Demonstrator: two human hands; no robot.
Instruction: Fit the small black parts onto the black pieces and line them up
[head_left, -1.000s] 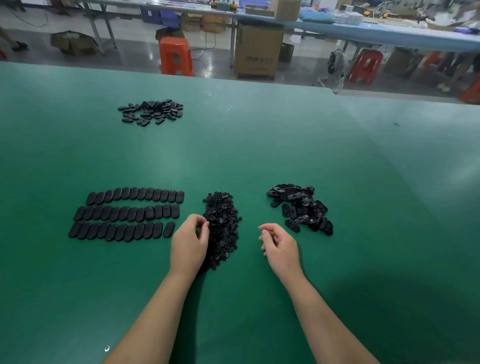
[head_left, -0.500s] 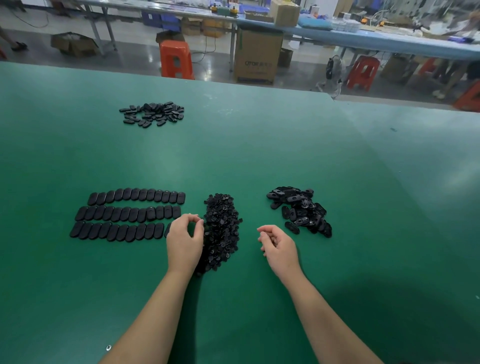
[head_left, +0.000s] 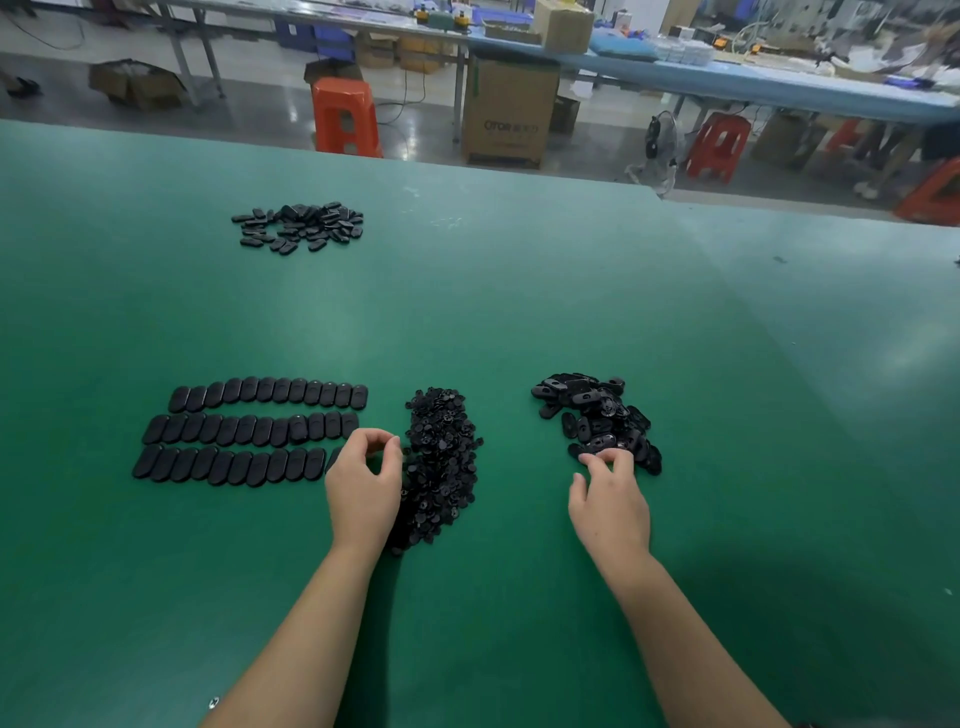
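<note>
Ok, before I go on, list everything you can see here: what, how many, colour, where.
rows of finished pieces: three rows, black, near left of the table
heap of small parts: one, black, near centre
heap of loose pieces: one, black, near right
far pile of pieces: one, black, far left
table: one, green
stools: several, orange-red, on the floor beyond
cardboard box: one large, brown, beyond the table
fan: one, on the floor beyond
left hand: fingers curled at the third row's right end
right hand: fingertips on the near edge of the loose pieces
</note>
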